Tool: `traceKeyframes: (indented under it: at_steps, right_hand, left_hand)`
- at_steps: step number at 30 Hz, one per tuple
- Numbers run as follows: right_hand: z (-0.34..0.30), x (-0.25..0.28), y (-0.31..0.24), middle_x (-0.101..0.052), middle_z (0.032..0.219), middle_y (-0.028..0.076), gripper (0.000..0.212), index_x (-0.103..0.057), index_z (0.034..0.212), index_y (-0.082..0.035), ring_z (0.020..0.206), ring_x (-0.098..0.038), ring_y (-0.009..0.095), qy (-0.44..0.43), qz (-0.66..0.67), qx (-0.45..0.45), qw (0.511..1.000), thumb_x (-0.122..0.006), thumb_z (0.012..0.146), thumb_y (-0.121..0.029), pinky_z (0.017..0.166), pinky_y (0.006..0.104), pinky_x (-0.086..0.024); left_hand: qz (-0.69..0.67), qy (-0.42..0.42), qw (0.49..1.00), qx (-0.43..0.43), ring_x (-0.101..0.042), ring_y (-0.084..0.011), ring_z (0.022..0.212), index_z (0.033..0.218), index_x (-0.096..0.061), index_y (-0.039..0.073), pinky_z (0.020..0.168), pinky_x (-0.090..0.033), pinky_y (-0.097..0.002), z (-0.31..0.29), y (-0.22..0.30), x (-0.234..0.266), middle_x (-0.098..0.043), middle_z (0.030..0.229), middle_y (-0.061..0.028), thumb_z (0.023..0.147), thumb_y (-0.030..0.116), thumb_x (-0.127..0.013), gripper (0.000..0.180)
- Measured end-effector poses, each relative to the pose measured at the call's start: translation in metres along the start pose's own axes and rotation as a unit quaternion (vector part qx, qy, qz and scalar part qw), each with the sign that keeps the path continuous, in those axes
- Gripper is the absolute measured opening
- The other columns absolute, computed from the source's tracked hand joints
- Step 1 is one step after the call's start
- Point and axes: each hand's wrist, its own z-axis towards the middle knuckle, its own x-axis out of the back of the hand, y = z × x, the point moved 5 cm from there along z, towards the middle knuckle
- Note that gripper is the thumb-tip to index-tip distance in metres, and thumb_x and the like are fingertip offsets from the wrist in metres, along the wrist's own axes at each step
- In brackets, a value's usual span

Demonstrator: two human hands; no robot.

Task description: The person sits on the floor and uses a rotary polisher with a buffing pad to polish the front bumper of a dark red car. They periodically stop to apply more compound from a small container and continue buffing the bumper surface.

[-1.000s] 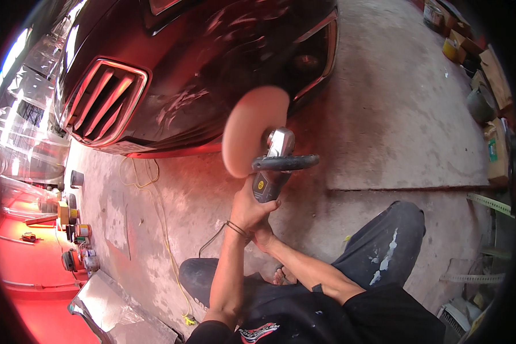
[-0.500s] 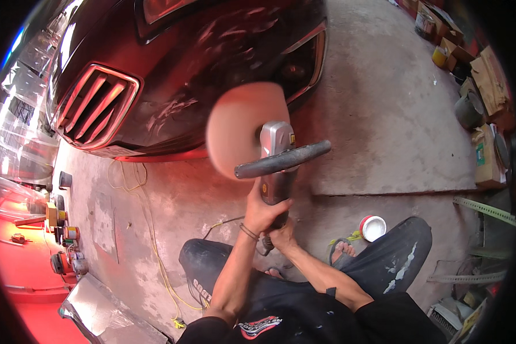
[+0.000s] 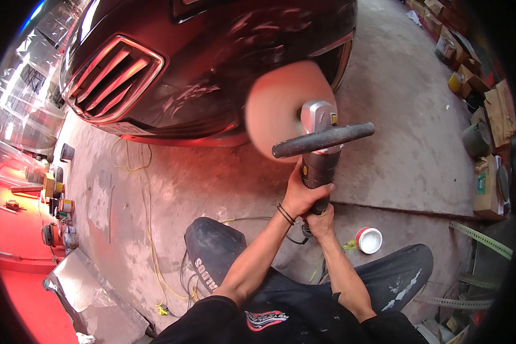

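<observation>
My left hand [image 3: 303,194] wraps round the dark body of a rotary polisher [image 3: 319,167]. Behind it, my right hand [image 3: 322,222] closes on the rear end, near the cord. The tool has a silver head and a black bar handle [image 3: 323,140] across it, which neither hand touches. Its broad, pale round pad [image 3: 281,109] is blurred, as if spinning. That pad is in front of the dark car bumper [image 3: 200,63], at the right part; whether it touches the paint I cannot tell. Whitish smears mark the bumper around it.
A red-rimmed tub of white stuff [image 3: 369,240] stands on the floor by my right leg. Yellow cord [image 3: 150,229] runs along the floor at left. Cans [image 3: 66,205] line the left side; cardboard boxes [image 3: 486,186] and buckets line the right. A grille [image 3: 117,79] opens in the bumper.
Both hands and the polisher have moved right along the bumper and slightly up in the picture. The view has shifted a little too. The grip stays the same.
</observation>
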Motion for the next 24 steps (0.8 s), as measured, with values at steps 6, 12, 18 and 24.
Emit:
traceKeyframes:
  at_steps: [6, 12, 18, 24]
  right_hand:
    - [-0.018, -0.039, 0.026, -0.081, 0.104, 0.007, 0.033, -0.076, 0.115, -0.003, 0.1, -0.076, 0.018, -0.064, -0.002, 0.0, 0.998, -0.085, 0.083, -0.008, 0.088, 0.0363, -0.059]
    - [-0.043, -0.102, 0.077, -0.082, 0.113, 0.01, 0.044, -0.075, 0.124, -0.003, 0.11, -0.076, 0.019, -0.158, 0.044, -0.065, 0.984, -0.089, 0.086, -0.017, 0.094, 0.0384, -0.059]
    - [-0.058, -0.143, 0.092, -0.08, 0.102, 0.008, 0.036, -0.073, 0.114, -0.001, 0.096, -0.075, 0.017, -0.215, 0.072, -0.08, 0.971, -0.086, 0.083, -0.015, 0.082, 0.036, -0.06]
    - [-0.066, -0.189, 0.103, -0.074, 0.093, 0.004, 0.056, -0.065, 0.128, -0.002, 0.083, -0.072, 0.015, -0.19, 0.314, -0.092, 0.926, -0.091, 0.084, -0.024, 0.072, 0.0337, -0.058]
  left_hand:
    - [0.015, 0.083, 0.996, -0.006, -0.068, -0.0214, 0.125, 0.152, -0.053, 0.002, 0.11, -0.054, -0.0393, -0.046, -0.012, 0.039, -0.07, 0.138, -0.0102, 0.078, 0.01, -0.097, 0.087]
    - [0.066, 0.147, 0.986, 0.041, -0.07, -0.0203, 0.115, 0.147, -0.055, 0.002, 0.102, -0.059, -0.0386, -0.096, -0.027, 0.097, -0.071, 0.129, -0.0083, 0.079, 0.007, -0.096, 0.079]
    - [0.162, 0.174, 0.971, 0.024, -0.071, -0.0209, 0.113, 0.144, -0.056, -0.001, 0.102, -0.058, -0.0379, -0.114, -0.017, 0.125, -0.071, 0.126, -0.0096, 0.078, 0.007, -0.094, 0.077]
    - [0.35, 0.129, 0.925, 0.067, -0.071, -0.0263, 0.119, 0.148, -0.053, -0.004, 0.106, -0.057, -0.0401, -0.102, 0.024, 0.12, -0.072, 0.13, -0.017, 0.071, 0.021, -0.096, 0.091]
